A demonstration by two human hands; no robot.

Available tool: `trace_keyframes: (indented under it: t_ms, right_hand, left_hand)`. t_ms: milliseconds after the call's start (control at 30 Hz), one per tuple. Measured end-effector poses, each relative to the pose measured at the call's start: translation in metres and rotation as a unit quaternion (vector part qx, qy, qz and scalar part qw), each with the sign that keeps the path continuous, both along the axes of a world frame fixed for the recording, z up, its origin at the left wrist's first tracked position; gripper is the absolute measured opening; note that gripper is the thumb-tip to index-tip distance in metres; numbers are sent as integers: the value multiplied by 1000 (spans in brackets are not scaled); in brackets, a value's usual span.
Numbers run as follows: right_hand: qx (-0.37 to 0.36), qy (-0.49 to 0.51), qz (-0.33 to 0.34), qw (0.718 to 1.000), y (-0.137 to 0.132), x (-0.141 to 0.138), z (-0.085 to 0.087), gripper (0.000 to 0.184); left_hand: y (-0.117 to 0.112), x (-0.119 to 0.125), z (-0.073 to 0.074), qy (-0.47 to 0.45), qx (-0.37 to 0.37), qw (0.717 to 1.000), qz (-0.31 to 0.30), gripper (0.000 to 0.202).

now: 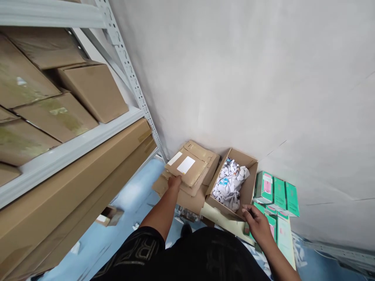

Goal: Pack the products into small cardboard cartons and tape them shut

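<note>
My left hand (175,182) is closed on the near edge of a flattened cardboard box (191,168), which bears two white labels and lies on top of other flattened cardboard. To the right stands an open cardboard box (254,171) holding crumpled white paper (230,183). My right hand (258,224) is at the near right corner of this open box, its fingers loosely bent and the thumb apart from the forefinger. Nothing shows in its grasp; whether the fingertips touch the box wall I cannot tell.
Several green boxes (279,193) stand right of the open box on a pale table (286,238). At left, a metal shelf (73,146) carries brown cartons (95,91), with long cartons (73,179) below. A grey wall (234,78) rises behind. Paper scraps (75,248) litter the blue floor (131,203).
</note>
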State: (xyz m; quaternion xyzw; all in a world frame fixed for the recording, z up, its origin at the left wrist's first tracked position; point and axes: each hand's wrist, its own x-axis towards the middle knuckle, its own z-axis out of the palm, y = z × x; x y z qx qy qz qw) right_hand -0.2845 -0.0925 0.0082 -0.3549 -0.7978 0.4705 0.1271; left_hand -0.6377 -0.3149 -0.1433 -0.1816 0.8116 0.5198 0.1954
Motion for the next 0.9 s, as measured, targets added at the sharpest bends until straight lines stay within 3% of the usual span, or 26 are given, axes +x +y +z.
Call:
trace_keyframes:
  t_ms: [200, 333, 433, 533, 600, 767, 900]
  right_hand:
    - [24, 12, 24, 999, 4, -8, 1, 43]
    - [19, 8, 51, 998, 2, -15, 2, 41]
    - [15, 7, 64, 998, -4, -23, 5, 40]
    - [22, 36, 43, 998, -6, -31, 15, 42]
    - [37, 77, 7, 996, -3, -35, 27, 47]
    - [92, 169, -77, 978, 15, -24, 72, 52]
    - [158, 158, -165, 961, 20, 22, 96, 53]
  left_hand:
    - [3, 23, 18, 38, 134, 990, 18, 39]
    - [-21, 36, 39, 81, 259, 962, 15, 47]
    - [-51, 39, 66, 126, 355, 926, -7, 54]
    - [-74, 38, 102, 129, 391, 910, -47, 60]
    - [-77, 37, 124, 113, 406, 903, -88, 62]
    - [-44, 48, 155, 89, 394, 883, -241, 63]
    - [5, 85, 167, 78, 389, 828, -396, 59]
